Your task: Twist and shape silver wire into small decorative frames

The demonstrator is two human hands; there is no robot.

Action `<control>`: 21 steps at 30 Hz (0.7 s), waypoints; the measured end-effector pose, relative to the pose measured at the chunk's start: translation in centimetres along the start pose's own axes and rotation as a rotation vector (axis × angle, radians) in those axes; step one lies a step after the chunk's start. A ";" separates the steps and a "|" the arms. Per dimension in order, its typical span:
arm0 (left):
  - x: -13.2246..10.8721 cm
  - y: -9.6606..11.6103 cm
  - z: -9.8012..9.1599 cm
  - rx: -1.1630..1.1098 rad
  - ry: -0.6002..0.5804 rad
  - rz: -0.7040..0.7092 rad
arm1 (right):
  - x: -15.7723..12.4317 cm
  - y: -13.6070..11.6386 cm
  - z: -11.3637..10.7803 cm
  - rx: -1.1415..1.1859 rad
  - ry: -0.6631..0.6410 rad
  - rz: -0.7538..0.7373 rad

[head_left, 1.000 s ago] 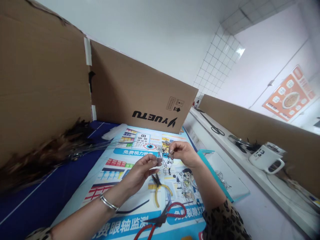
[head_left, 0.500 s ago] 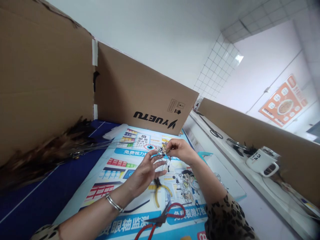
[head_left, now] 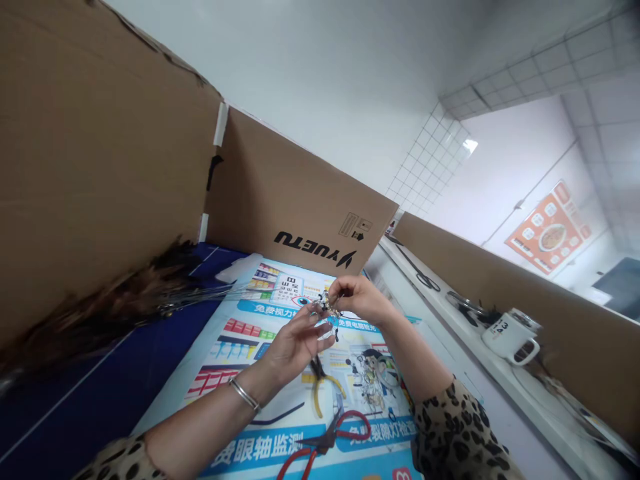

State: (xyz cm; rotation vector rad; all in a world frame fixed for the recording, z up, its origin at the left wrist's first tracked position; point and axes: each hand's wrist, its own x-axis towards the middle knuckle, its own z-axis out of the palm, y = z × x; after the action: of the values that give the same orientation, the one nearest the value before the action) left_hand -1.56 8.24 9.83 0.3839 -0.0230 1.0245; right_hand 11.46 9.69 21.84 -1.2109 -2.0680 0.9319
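Note:
A small tangled piece of wire and beads [head_left: 325, 303] hangs between my two hands above the printed sheet. My left hand [head_left: 299, 343], palm turned up, pinches its left side with thumb and fingertips. From the right, my right hand [head_left: 357, 298] grips its upper edge in closed fingertips. A dark strand dangles below it. Yellow-handled pliers [head_left: 320, 387] lie on the sheet under my left hand, and red-handled scissors [head_left: 327, 440] rest open nearer to me. Fine details of the piece are too small to tell.
Brown feathers on thin wires [head_left: 125, 293] lie on blue cloth at the left. Cardboard walls [head_left: 300, 193] stand behind. Loose wire pieces [head_left: 375, 383] lie right of the pliers. On the right ledge are black scissors [head_left: 425, 280] and a white mug [head_left: 511, 337].
The view has shifted and tilted slightly. Both hands keep hold of the small piece, with slight finger movement. The pliers and scissors lie as before.

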 end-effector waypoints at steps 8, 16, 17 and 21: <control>-0.1 0.3 0.1 -0.002 -0.010 -0.001 | -0.3 -1.1 0.4 0.002 0.005 -0.009; -0.1 0.3 0.3 0.055 0.010 0.017 | -0.4 -1.7 0.3 0.056 0.007 0.015; -0.2 0.4 0.3 0.059 0.007 0.020 | -0.4 -1.7 0.2 0.068 0.008 0.020; -0.3 0.5 0.7 0.013 0.026 0.037 | -0.5 -1.7 -0.1 0.118 0.011 0.037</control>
State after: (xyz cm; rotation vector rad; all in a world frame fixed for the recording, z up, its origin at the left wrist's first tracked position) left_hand -2.00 7.97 10.54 0.3833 0.0003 1.0665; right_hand 10.87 8.69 23.15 -1.1936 -1.9587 1.0463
